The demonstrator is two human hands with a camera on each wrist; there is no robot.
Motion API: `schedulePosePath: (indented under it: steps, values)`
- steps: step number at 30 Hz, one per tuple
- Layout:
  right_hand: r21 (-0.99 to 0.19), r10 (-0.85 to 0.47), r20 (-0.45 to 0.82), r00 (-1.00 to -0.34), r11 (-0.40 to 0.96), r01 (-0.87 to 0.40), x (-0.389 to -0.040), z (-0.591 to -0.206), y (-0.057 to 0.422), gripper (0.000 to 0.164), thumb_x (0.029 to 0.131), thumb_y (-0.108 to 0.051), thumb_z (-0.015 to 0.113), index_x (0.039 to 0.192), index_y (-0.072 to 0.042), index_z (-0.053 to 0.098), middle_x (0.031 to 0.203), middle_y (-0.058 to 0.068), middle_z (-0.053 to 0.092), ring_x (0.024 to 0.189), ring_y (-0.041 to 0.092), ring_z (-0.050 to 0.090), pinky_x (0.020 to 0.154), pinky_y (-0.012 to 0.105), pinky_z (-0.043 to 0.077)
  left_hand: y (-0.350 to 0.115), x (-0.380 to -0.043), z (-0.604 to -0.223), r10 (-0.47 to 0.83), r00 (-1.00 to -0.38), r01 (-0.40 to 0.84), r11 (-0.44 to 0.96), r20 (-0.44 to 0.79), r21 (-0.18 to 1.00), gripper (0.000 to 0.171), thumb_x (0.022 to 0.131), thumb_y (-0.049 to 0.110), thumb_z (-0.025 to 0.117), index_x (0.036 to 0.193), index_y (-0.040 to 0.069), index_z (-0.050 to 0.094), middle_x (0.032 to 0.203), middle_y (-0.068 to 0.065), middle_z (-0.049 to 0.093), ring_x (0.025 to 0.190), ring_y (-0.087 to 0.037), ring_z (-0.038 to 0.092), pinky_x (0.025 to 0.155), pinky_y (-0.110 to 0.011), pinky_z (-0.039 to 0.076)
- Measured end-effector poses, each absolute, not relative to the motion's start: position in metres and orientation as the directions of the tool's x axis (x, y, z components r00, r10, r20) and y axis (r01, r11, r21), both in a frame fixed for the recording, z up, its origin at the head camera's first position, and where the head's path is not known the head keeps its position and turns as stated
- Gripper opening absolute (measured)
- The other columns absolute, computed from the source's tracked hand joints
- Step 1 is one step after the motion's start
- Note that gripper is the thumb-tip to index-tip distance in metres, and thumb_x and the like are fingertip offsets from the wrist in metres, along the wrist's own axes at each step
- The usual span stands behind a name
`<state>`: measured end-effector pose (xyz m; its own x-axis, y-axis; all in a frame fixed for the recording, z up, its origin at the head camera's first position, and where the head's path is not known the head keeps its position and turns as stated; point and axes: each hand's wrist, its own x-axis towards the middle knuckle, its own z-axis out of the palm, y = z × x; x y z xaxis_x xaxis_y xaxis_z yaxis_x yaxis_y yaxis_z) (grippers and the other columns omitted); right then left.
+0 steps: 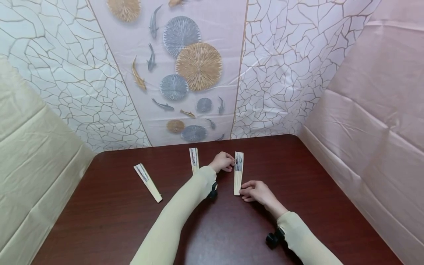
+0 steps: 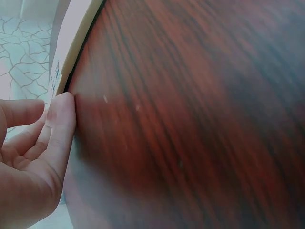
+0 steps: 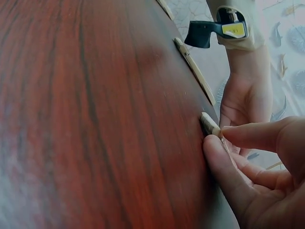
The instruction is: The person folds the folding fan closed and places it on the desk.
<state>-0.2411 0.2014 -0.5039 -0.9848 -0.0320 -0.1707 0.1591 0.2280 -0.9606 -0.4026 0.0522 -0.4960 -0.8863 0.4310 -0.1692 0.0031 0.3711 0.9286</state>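
Observation:
Three folded hand fans lie on the dark red table, each with pale ribs and a patterned grey-white leaf. My left hand (image 1: 223,162) is at the far end of the right fan (image 1: 238,176), fingertips against its left edge. In the left wrist view, the thumb (image 2: 62,112) touches that fan's pale edge (image 2: 78,36), and the other fingers are loosely bent. My right hand (image 1: 260,192) is at the same fan's near end, where thumb and forefinger pinch its tip (image 3: 208,123) in the right wrist view.
The middle fan (image 1: 194,159) is partly hidden behind my left sleeve (image 1: 185,206). A left fan (image 1: 148,182) lies slanted farther over. Patterned cloth (image 1: 195,110) hangs behind the table (image 1: 109,217), and plain cloth hangs along both sides.

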Motion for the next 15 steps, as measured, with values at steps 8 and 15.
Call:
schedulePosePath:
  steps: [8, 15]
  values:
    - [-0.906, -0.034, -0.109, -0.993, 0.415, 0.085, -0.257, -0.486, 0.223, 0.026, 0.096, -0.01, 0.066, 0.114, 0.009, 0.066, 0.093, 0.019, 0.073, 0.072, 0.026, 0.068, 0.065, 0.038, 0.062, 0.024, -0.413, -0.47, 0.466, -0.879, 0.149, 0.474, -0.104, 0.868, 0.027, 0.101, 0.006, 0.053, 0.122, -0.007, 0.065, 0.11, -0.022, 0.07, 0.078, -0.028, 0.067, 0.066, -0.033, 0.062]
    - [-0.813, -0.059, -0.004, -0.998, 0.582, -0.031, -0.28, -0.44, 0.252, 0.032, 0.099, -0.016, 0.065, 0.122, 0.005, 0.063, 0.101, 0.021, 0.072, 0.082, 0.034, 0.07, 0.073, 0.043, 0.062, -0.027, -0.434, -0.416, 0.402, -0.915, 0.212, 0.537, -0.026, 0.816, 0.029, 0.102, 0.009, 0.054, 0.126, -0.005, 0.063, 0.111, -0.024, 0.069, 0.08, -0.031, 0.068, 0.076, -0.041, 0.063]
